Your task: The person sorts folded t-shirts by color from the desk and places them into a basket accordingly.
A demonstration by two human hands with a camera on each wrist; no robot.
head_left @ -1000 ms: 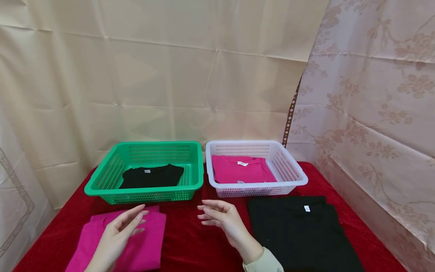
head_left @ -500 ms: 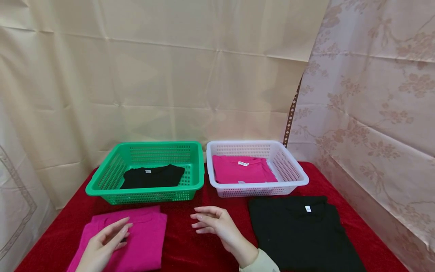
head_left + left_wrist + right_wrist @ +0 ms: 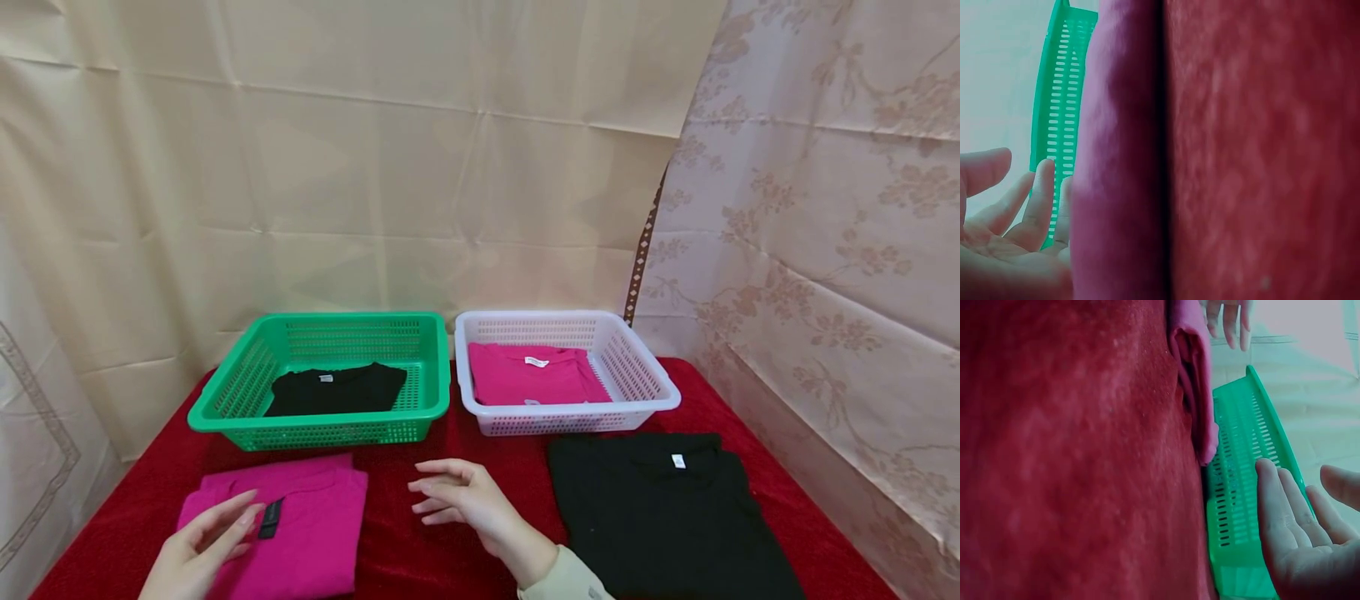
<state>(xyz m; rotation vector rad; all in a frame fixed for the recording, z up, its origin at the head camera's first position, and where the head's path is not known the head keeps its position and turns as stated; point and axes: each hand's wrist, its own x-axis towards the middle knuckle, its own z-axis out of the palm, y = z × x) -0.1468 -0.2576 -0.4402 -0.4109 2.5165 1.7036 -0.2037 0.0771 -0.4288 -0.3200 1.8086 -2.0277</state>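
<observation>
A folded magenta shirt (image 3: 315, 533) with a dark neck label (image 3: 271, 518) lies on the table at the near left. My left hand (image 3: 197, 552) is over its left part, fingers loosely bent and holding nothing; whether they touch the cloth I cannot tell. Between this shirt and a folded black shirt (image 3: 660, 517) at the right, my right hand (image 3: 474, 510) hovers with relaxed fingers and nothing in it. In the right wrist view, fingers of the left hand (image 3: 1230, 322) show beyond the magenta fold (image 3: 1194, 375).
Behind the shirts stand a green basket (image 3: 318, 429) holding a small folded black shirt (image 3: 337, 392) and a white basket (image 3: 570, 419) holding a folded pink shirt (image 3: 532, 379). Red cloth (image 3: 420, 567) covers the table. Curtains (image 3: 360, 167) hang behind and at the sides.
My left hand has moved left and toward me, uncovering the magenta shirt's dark label. My right hand has drifted left and slightly nearer. The shirts and baskets stay put.
</observation>
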